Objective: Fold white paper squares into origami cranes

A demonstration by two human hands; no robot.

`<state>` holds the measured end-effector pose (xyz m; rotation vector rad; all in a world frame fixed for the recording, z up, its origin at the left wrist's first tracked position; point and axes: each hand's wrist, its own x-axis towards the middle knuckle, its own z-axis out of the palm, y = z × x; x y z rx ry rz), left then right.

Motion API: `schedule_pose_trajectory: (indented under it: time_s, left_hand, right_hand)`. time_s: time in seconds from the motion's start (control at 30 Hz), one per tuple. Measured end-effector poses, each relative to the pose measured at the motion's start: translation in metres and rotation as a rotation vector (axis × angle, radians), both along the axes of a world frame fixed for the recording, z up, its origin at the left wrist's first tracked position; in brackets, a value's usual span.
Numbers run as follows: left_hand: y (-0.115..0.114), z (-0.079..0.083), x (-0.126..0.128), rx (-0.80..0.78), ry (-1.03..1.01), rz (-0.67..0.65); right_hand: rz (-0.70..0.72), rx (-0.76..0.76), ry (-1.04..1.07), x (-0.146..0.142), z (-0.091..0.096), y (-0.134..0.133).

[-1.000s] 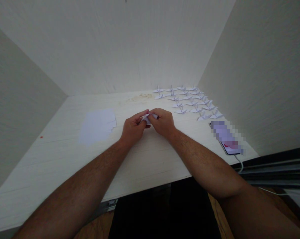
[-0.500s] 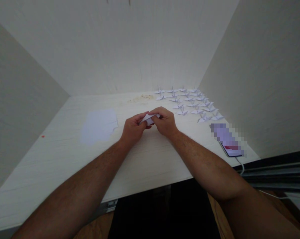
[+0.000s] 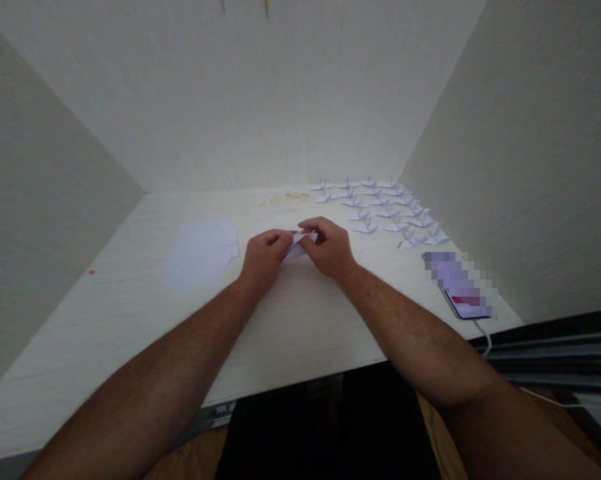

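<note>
A small folded piece of white paper (image 3: 298,248) is held between my two hands above the middle of the table. My left hand (image 3: 265,257) pinches its left side, thumb on top. On the right side, my right hand (image 3: 329,248) grips the paper with the thumb pressed on its face and the index finger curved over the top. Parts of the paper's far side are hidden by my fingers. Left of my hands lie white paper sheets (image 3: 200,253). Several white paper cranes (image 3: 365,228) stand in rows beyond my right hand.
A phone (image 3: 473,311), its screen partly pixelated, lies at the right with a white cable (image 3: 488,343) plugged in. Walls enclose the white table (image 3: 130,320) at the back and both sides. A small red spot (image 3: 91,272) marks the left edge.
The folded paper has turned in my hands and shows a different face. My left fingers have shifted along it, and the whole view has moved slightly.
</note>
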<state>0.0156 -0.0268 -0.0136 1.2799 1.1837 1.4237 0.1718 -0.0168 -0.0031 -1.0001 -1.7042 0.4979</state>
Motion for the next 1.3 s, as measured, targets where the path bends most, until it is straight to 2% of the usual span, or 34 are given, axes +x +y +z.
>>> schedule_pose_trajectory:
  time_s: [0.07, 0.23, 0.33, 0.57, 0.8, 0.9, 1.1, 1.2, 1.3]
  left_hand:
    - [0.001, -0.002, 0.000, -0.003, -0.038, 0.015]
    - [0.001, -0.002, 0.000, -0.022, -0.009, 0.036]
    - [-0.001, 0.001, 0.000, -0.025, 0.005, 0.031]
    - [-0.001, 0.002, 0.001, -0.040, -0.011, 0.052]
    - [0.002, 0.003, 0.005, -0.062, -0.242, 0.079]
    - [0.003, 0.002, 0.003, -0.051, -0.188, 0.071]
    - [-0.003, 0.008, 0.001, -0.013, 0.037, 0.091]
    - [-0.007, 0.014, 0.003, 0.018, 0.056, 0.109]
    - [-0.008, 0.015, 0.004, 0.023, -0.038, 0.081]
  right_hand:
    - [-0.002, -0.018, 0.022, 0.000, 0.001, 0.000]
    - [0.029, 0.084, 0.061, 0.001, 0.000, 0.002]
    - [0.042, 0.087, 0.090, 0.002, -0.002, 0.003]
    - [0.036, -0.102, 0.157, 0.001, -0.002, 0.003]
    - [0.083, -0.279, 0.239, -0.004, -0.004, 0.005]
    - [0.086, -0.266, 0.199, -0.004, -0.003, 0.003]
    - [-0.013, -0.095, 0.065, 0.000, 0.002, 0.002]
    - [0.020, -0.119, 0.090, 0.001, -0.001, 0.005]
    - [0.100, -0.216, 0.200, 0.000, -0.004, 0.008]
